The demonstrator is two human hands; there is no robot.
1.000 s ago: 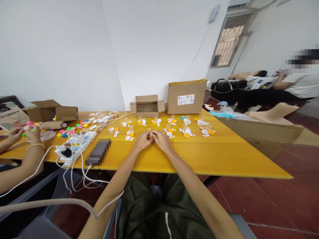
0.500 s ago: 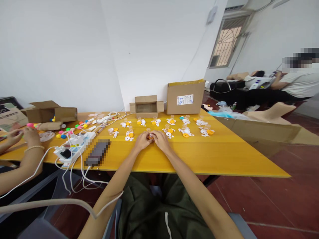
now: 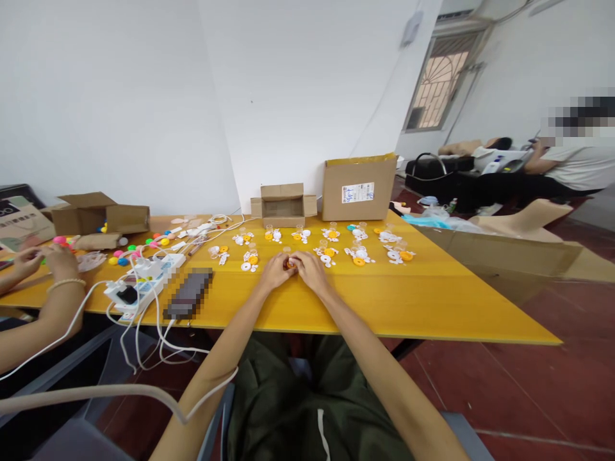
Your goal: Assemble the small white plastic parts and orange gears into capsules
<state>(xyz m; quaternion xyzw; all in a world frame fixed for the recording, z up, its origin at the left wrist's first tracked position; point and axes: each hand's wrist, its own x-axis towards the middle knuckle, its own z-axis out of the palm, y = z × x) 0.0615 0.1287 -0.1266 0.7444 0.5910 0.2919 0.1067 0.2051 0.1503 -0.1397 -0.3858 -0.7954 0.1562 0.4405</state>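
Observation:
Just above the wooden table (image 3: pixel 408 304), my left hand (image 3: pixel 275 271) and my right hand (image 3: pixel 310 269) meet fingertip to fingertip, both closed. Between them they pinch a small orange plastic piece (image 3: pixel 290 263), mostly hidden by the fingers. Beyond the hands lie several little groups of white and orange plastic parts with clear cups. Nearest on the left is a white ring (image 3: pixel 246 266) beside an orange disc (image 3: pixel 253 260). To the right sit another orange disc (image 3: pixel 359 262) and an orange wheel (image 3: pixel 406 256).
A small open carton (image 3: pixel 283 208) and a larger cardboard box (image 3: pixel 358 192) stand at the back. On the left are a power strip (image 3: pixel 158 285) with cables, a phone (image 3: pixel 188 294), coloured balls and a co-worker's hands (image 3: pixel 60 262). A cable crosses my left forearm.
My hands stay together in the same place, with only slight finger movement around the orange piece. The view has shifted very slightly.

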